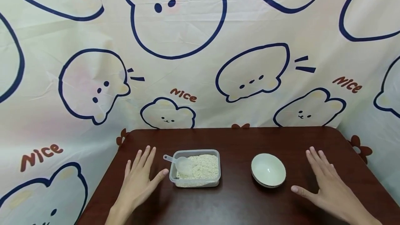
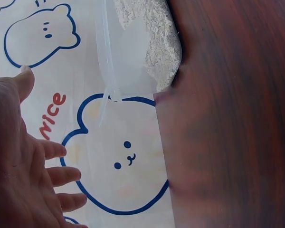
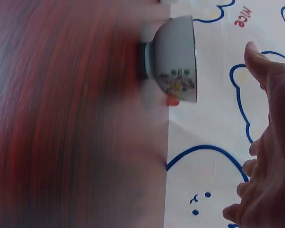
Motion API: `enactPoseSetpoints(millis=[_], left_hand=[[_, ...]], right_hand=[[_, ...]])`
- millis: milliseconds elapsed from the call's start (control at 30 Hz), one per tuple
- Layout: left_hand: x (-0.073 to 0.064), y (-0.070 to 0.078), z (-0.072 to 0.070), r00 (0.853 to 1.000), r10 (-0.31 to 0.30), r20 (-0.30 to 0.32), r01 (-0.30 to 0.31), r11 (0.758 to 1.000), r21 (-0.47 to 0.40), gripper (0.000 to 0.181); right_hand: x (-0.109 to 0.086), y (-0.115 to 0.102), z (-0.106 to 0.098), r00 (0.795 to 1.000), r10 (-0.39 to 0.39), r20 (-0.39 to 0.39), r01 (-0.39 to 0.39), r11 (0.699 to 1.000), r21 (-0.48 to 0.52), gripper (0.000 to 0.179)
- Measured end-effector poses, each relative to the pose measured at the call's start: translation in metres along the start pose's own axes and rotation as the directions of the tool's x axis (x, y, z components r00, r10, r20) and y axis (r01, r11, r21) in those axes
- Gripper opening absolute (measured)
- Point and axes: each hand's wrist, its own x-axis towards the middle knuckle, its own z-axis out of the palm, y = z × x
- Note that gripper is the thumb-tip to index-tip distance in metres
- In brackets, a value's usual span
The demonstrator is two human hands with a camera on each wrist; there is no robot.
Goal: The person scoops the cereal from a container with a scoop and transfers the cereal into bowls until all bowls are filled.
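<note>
A clear plastic container (image 1: 195,184) of pale, flaky grain (image 1: 206,166) stands left of the table's middle. A translucent scoop (image 1: 184,165) lies on the grain, its handle sticking out over the container's left rim. My left hand (image 1: 136,183) is just left of the container with fingers spread, holding nothing. To the right stands a small white bowl (image 1: 268,170) with nothing visible inside; the right wrist view shows a flower pattern on the bowl's (image 3: 175,59) outside. My right hand (image 1: 328,190), fingers extended and holding nothing, is right of the bowl and apart from it.
The dark brown wooden table (image 1: 237,204) has rounded far corners. Behind it and along both sides hangs a pale cloth (image 1: 200,75) printed with blue-outlined cartoon bears and the word "Nice". A gap of bare tabletop separates the container and the bowl.
</note>
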Motion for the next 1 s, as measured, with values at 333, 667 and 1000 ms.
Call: enactPoseSetpoints(millis=[333, 667, 1000], left_hand=[[0.011, -0.003, 0.012, 0.999, 0.047, -0.005, -0.047, 0.986, -0.159, 0.091], [0.022, -0.013, 0.019, 0.988, 0.132, -0.078, -0.147, 0.958, -0.248, 0.075], [0.034, -0.03, 0.027, 0.969, 0.23, -0.094, -0.247, 0.863, -0.441, 0.058]], right_hand=[[0.006, -0.052, 0.011, 0.998, -0.061, -0.035, 0.064, 0.993, 0.1, 0.122], [0.014, -0.105, 0.033, 0.987, -0.138, -0.086, 0.154, 0.962, 0.224, 0.109], [0.022, -0.138, 0.072, 0.961, -0.244, -0.128, 0.27, 0.927, 0.259, 0.104]])
